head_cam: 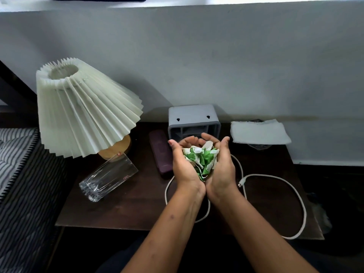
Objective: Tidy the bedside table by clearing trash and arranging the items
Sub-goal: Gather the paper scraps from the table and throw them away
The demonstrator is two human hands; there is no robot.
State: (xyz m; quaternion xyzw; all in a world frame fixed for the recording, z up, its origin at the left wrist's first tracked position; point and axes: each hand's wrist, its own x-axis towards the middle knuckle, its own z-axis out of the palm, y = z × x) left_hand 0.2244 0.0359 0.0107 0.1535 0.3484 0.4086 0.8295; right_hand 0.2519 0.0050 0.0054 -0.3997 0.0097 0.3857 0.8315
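Crumpled green and white paper trash [201, 159] lies cupped between my left hand [182, 166] and my right hand [222, 166], held above the middle of the dark bedside table [126, 209]. Both palms face inward with the wrists touching. A clear drinking glass [108, 178] lies tipped on its side at the table's left. A dark purple case [160, 153] lies just left of my hands. A white charging cable [275, 186] loops across the right side, partly hidden under my arms.
A lamp with a pleated pale shade [82, 109] stands at the back left. A grey box-shaped object [194, 119] sits against the wall behind my hands. A folded white cloth [260, 132] lies at the back right. A striped mattress [17, 174] borders the left.
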